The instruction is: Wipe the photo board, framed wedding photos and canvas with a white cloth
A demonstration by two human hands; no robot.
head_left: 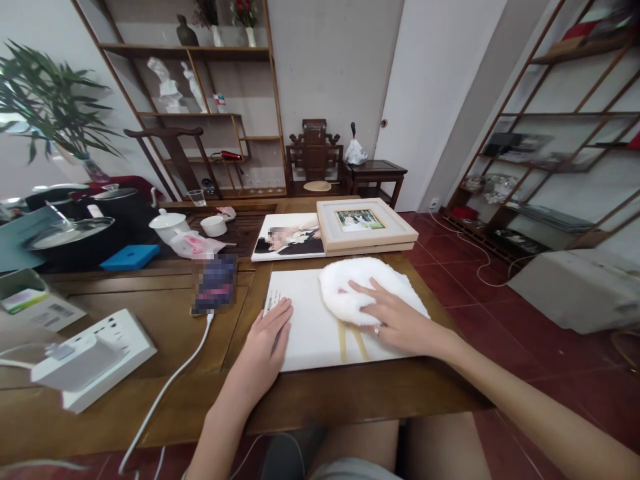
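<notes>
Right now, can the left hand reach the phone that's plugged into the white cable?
Probably yes. The left hand rests on the left edge of the white panel, gripping nothing, and the phone lies farther left on the wooden table; I see nothing standing between them.

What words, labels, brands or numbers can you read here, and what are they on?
No text is legible.
White panel under the left hand: barcode and print, too small.
Box at far left: barcode label, too small.
Phone: pixelated, unreadable.
Small container on the shelf: label blurred.
</notes>
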